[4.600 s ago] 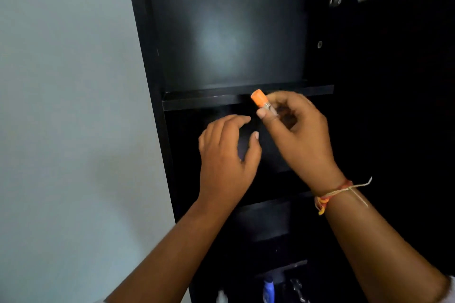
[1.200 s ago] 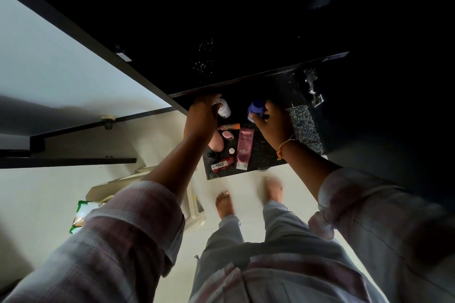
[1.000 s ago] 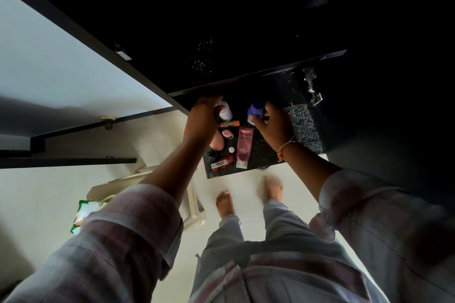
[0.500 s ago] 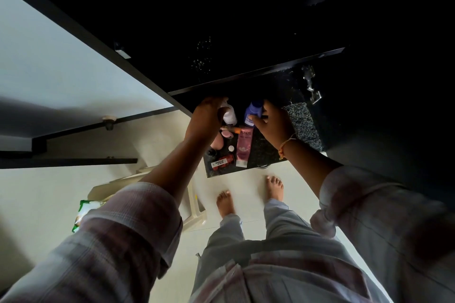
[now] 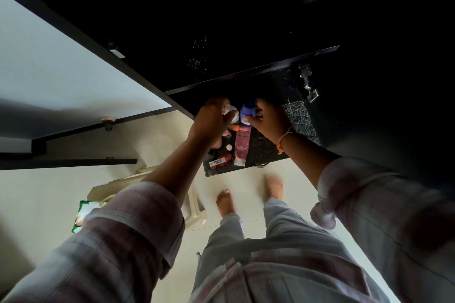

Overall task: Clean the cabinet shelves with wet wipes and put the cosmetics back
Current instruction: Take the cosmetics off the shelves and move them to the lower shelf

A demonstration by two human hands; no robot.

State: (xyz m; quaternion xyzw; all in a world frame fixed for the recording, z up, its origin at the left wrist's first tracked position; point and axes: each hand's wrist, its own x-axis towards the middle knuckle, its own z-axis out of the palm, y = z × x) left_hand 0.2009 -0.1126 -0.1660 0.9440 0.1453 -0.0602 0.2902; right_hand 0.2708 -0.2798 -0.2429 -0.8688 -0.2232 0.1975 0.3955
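1. Two hands are in view, both reaching down to the dark speckled ledge (image 5: 267, 152) at the foot of the black cabinet (image 5: 246, 74).
2. The left hand (image 5: 211, 122) has its fingers curled round a small white bottle (image 5: 231, 111). Only the bottle's top pokes out past the knuckles.
3. The right hand (image 5: 270, 119) is clamped on a blue bottle (image 5: 247, 112), thumb underneath and fingers over the top. There's a thread bracelet (image 5: 283, 140) on that wrist.
4. The two bottles sit just beside each other, nearly touching, at the far end of the ledge.
5. Cosmetics I can count on the ledge:
   - one pink Pond's tube (image 5: 242, 146), lying flat
   - one red Wild Stone pack (image 5: 220, 161) near the front edge
   - one orange-capped stick (image 5: 234, 128)
   - one tiny white round cap (image 5: 229, 147)
   - one small pink item (image 5: 225, 133)
6. The left wrist covers whatever else is on that side, so the count could be short.
7. One metal hinge (image 5: 307, 81) is on the cabinet side, to the right.
8. On the floor there are two bare feet, one beige plastic stool (image 5: 195, 211) and one green wet wipes pack (image 5: 82, 213) off to the left, well apart from the ledge.
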